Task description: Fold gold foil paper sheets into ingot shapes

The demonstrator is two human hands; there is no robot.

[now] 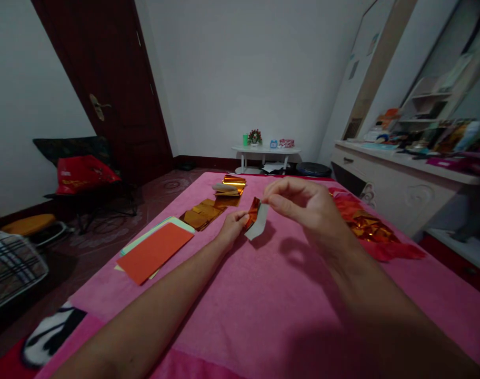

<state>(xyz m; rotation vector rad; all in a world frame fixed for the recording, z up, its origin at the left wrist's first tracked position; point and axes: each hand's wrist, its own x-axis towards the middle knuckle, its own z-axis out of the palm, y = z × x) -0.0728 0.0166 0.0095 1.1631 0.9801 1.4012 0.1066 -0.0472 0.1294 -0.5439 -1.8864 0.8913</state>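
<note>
A small piece of folded foil paper (258,225), shiny copper-gold on one face and pale grey on the other, is held up over the pink blanket (240,295). My left hand (234,227) pinches its lower left side between thumb and fingers. At its upper right corner, my right hand (299,202) is closed with thumb and fingertips together on the paper's edge. Left of my left hand lies a flat stack of gold foil sheets (203,213). Behind it is a roll of shiny gold foil (235,183).
Coloured paper sheets with an orange sheet (156,251) on top lie at the left. Crumpled gold foil (372,226) rests on red cloth (398,252) at the right. A white side table (266,150) stands by the wall; a cluttered dresser (398,168) is at right.
</note>
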